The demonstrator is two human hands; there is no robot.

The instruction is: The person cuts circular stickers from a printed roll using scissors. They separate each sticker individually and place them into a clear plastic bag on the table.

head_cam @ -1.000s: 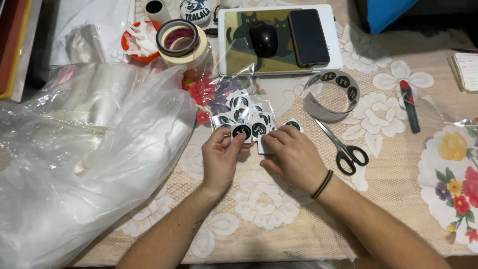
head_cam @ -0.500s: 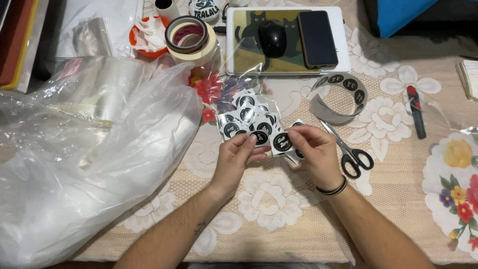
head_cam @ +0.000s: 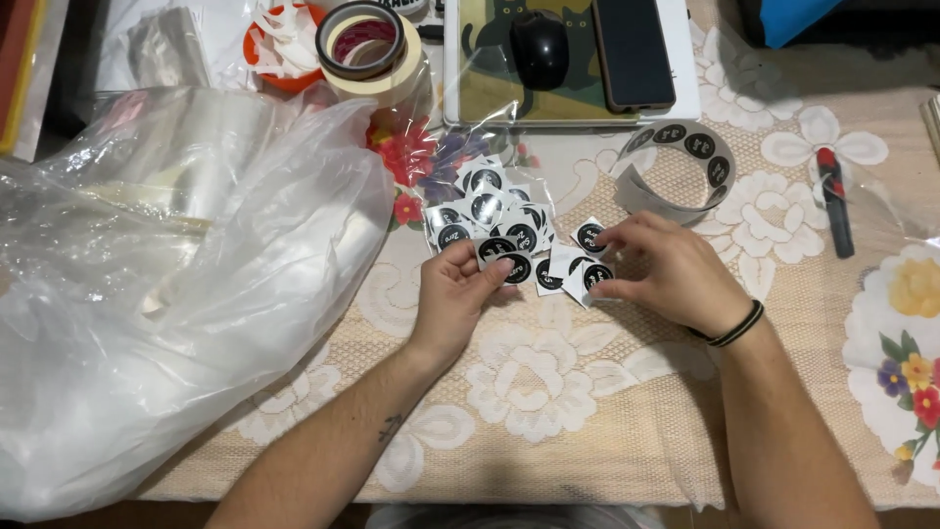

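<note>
My left hand [head_cam: 458, 294] pinches a small white square sticker with a black round label [head_cam: 501, 251] at its lower edge. My right hand [head_cam: 666, 269] rests fingertips on a few more such stickers [head_cam: 592, 274] lying on the lace tablecloth. A loose pile of the same black-and-white stickers [head_cam: 487, 206] lies just beyond both hands. A curled backing strip carrying round black stickers [head_cam: 676, 167] sits past my right hand. A black band circles my right wrist.
A big crumpled clear plastic bag [head_cam: 166, 274] fills the left side. Tape rolls [head_cam: 367, 44] and an orange bowl stand at the back. A mouse [head_cam: 539, 44] and phone [head_cam: 632, 49] lie on a pad. A red-and-black knife [head_cam: 834, 201] lies right.
The view has tilted down and moved closer. My hands have drawn slightly apart; the left now holds one sticker by itself, the right lies over other stickers and hides the scissors.
</note>
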